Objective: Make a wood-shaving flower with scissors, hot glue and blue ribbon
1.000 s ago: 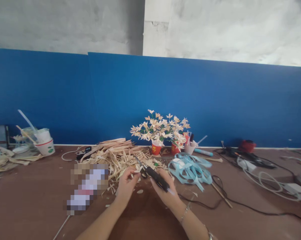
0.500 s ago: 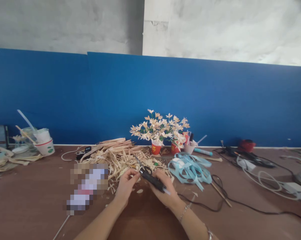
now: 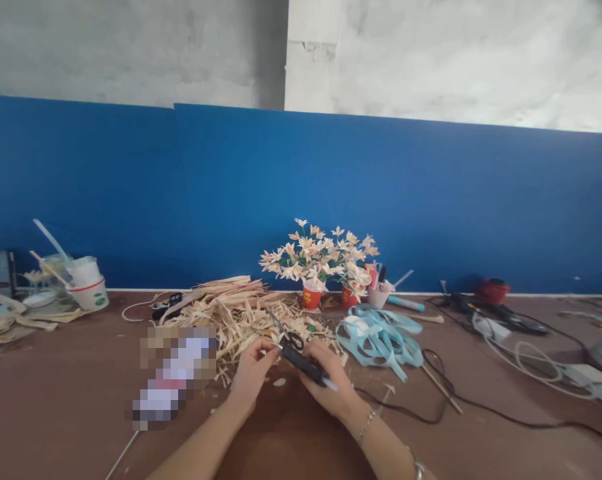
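My right hand (image 3: pixel 325 377) is wrapped round a black hot glue gun (image 3: pixel 303 365), with a pale glue stick poking out of its rear end. The gun's nozzle points toward the fingertips of my left hand (image 3: pixel 253 373), almost touching them. Thumb and forefinger of that left hand are pinched together; whatever is between them is too small to make out. Just beyond the gun, black-handled scissors (image 3: pixel 294 341) lie on a heap of dry, pale husk-like strips (image 3: pixel 245 320).
Behind the heap stand red paper cups (image 3: pixel 311 298) of pale handmade flowers (image 3: pixel 308 257). Light blue ribbon (image 3: pixel 381 340) lies tangled to the right, near a thin stick (image 3: pixel 441 390) and black cables (image 3: pixel 511 423). A pixelated object (image 3: pixel 173 377) sits left, and a white tub (image 3: pixel 91 293) farther back.
The glue gun has dipped very slightly, its nozzle still beside my left fingertips. Otherwise both hands hold nearly the same pose.
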{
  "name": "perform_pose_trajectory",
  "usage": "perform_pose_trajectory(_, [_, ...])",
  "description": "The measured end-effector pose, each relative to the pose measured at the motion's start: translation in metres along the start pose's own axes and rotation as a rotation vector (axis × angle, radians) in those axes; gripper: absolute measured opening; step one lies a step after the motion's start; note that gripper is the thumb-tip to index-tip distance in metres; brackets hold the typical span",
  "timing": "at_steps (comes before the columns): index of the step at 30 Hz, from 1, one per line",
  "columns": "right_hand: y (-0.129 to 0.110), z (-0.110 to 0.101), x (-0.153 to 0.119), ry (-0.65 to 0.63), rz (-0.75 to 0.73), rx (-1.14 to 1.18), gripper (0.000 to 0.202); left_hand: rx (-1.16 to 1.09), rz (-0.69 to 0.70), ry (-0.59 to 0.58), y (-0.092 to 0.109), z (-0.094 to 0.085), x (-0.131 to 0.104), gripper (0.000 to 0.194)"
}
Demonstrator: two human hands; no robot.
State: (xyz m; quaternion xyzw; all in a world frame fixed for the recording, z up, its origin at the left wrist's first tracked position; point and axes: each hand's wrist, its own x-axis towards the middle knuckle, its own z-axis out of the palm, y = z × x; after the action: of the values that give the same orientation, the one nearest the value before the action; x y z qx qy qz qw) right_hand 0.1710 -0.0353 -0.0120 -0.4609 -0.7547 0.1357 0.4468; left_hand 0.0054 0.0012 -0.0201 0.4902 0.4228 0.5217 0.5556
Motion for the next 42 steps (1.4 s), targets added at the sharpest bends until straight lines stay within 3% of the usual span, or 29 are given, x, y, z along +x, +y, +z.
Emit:
perform_pose_trajectory(5, [0.0037, 0.0016, -0.0005, -0.008, 0.002, 0.012, 0.02, 0.03, -0.067, 0.007, -0.0021, -0.0005, 0.0002, 0.025])
perform_pose_trajectory(11, [0.0008, 0.0005, 0.0, -0.028, -0.006, 0.022, 0.022, 0.059, 0.113, 0.052, -0.0046, -0.002, 0.0046, 0.022])
perform_pose_trajectory(16, [-0.002, -0.0011, 0.0008, -0.033, -0.009, 0.025, 0.022, 0.106, 0.158, 0.081, -0.0083, -0.004, 0.0072, 0.021])
perform_pose_trajectory(34, [-0.0027, -0.002, 0.0005, -0.023, -0.024, 0.03, 0.019, 0.123, 0.187, 0.123, -0.004, -0.0033, 0.0053, 0.017])
perform_pose_trajectory(42, [-0.0018, -0.0013, 0.0006, -0.01, -0.021, 0.021, 0.016, 0.051, 0.127, 0.084, -0.0042, -0.0034, 0.0046, 0.022])
